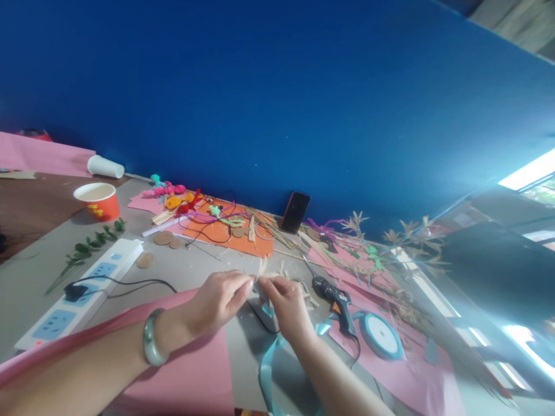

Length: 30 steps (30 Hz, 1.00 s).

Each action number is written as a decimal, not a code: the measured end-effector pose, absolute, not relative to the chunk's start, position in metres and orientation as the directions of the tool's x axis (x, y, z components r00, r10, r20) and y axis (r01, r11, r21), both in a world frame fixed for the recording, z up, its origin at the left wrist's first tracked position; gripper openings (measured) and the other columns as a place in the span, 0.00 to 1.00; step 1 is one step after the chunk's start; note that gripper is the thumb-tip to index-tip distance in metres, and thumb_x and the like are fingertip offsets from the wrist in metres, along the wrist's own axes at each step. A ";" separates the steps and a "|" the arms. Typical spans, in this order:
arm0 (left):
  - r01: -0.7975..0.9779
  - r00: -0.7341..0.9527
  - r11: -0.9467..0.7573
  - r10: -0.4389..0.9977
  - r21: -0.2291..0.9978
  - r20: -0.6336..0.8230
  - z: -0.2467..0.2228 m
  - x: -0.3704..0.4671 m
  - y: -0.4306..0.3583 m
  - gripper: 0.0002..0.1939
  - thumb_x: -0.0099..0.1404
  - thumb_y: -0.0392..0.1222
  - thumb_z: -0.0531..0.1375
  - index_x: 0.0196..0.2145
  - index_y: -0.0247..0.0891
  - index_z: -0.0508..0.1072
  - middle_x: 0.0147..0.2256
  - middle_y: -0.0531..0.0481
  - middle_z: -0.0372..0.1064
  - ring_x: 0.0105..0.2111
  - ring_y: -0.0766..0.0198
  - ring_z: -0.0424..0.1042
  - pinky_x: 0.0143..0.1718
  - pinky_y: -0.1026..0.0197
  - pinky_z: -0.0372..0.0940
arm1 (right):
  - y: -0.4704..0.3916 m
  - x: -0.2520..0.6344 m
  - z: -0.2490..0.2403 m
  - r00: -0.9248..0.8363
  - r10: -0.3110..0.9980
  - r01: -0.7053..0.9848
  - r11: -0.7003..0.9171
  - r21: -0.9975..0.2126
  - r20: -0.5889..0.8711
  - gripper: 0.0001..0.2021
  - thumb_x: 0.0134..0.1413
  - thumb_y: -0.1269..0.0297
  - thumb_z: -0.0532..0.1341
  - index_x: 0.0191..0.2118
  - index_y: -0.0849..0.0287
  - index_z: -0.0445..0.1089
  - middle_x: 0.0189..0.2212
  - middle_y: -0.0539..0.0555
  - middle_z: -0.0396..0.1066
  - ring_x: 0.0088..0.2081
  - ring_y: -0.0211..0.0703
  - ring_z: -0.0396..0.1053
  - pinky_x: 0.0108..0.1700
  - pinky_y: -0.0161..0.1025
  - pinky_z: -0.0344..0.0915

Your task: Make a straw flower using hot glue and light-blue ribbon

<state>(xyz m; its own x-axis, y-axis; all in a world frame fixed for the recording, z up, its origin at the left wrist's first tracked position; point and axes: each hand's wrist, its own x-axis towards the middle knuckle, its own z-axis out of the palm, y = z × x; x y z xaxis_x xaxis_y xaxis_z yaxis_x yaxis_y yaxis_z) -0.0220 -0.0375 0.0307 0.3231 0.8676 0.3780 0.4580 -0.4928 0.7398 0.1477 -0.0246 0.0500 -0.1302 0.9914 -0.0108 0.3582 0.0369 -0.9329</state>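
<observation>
My left hand (221, 297), with a bangle on its wrist, is closed in a pinch at the middle of the table. Against its fingertips is my right hand (284, 300), its thumb and forefinger pinched on a small grey piece. Pale strips stick up just beyond the fingertips. A light blue ribbon (266, 370) hangs below my right hand and runs toward the ribbon spool (381, 335) at the right. What my left fingertips hold is too small to name.
A black glue gun (336, 300) lies right of my hands. At left are a white power strip (82, 294), a green sprig (87, 248) and a red paper cup (99, 202). A phone (295, 212) leans on the blue wall. Pink paper (186, 370) lies under my left arm.
</observation>
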 end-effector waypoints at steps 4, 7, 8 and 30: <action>0.433 0.254 -0.428 0.902 0.793 0.349 0.027 -0.022 -0.033 0.17 0.70 0.45 0.49 0.29 0.36 0.73 0.25 0.49 0.69 0.26 0.66 0.65 0.31 0.65 0.58 | -0.025 0.146 0.049 -0.138 0.990 0.352 0.032 -0.935 -0.018 0.17 0.53 0.54 0.60 0.22 0.61 0.74 0.16 0.49 0.66 0.21 0.37 0.61 0.25 0.33 0.59; 0.328 0.208 -0.370 0.926 0.869 0.315 0.024 -0.021 -0.030 0.14 0.67 0.45 0.54 0.33 0.36 0.77 0.27 0.49 0.72 0.28 0.65 0.68 0.30 0.66 0.60 | -0.025 0.146 0.046 -0.146 0.989 0.346 0.057 -0.936 0.007 0.17 0.53 0.54 0.60 0.23 0.61 0.74 0.16 0.49 0.65 0.22 0.37 0.61 0.26 0.33 0.59; 0.289 0.198 -0.343 0.935 0.894 0.295 0.023 -0.021 -0.029 0.14 0.66 0.45 0.55 0.33 0.36 0.77 0.28 0.49 0.73 0.28 0.65 0.69 0.30 0.67 0.61 | -0.024 0.146 0.045 -0.150 0.988 0.348 0.074 -0.935 0.023 0.17 0.53 0.54 0.60 0.22 0.61 0.74 0.16 0.49 0.65 0.22 0.37 0.61 0.26 0.33 0.59; 0.174 0.097 -0.121 0.990 0.977 0.105 0.015 -0.016 -0.028 0.09 0.62 0.43 0.59 0.35 0.36 0.75 0.29 0.48 0.76 0.28 0.64 0.75 0.29 0.67 0.68 | -0.026 0.142 0.036 -0.121 0.991 0.352 0.097 -0.931 0.058 0.08 0.49 0.61 0.63 0.26 0.60 0.75 0.21 0.51 0.72 0.25 0.40 0.68 0.30 0.36 0.64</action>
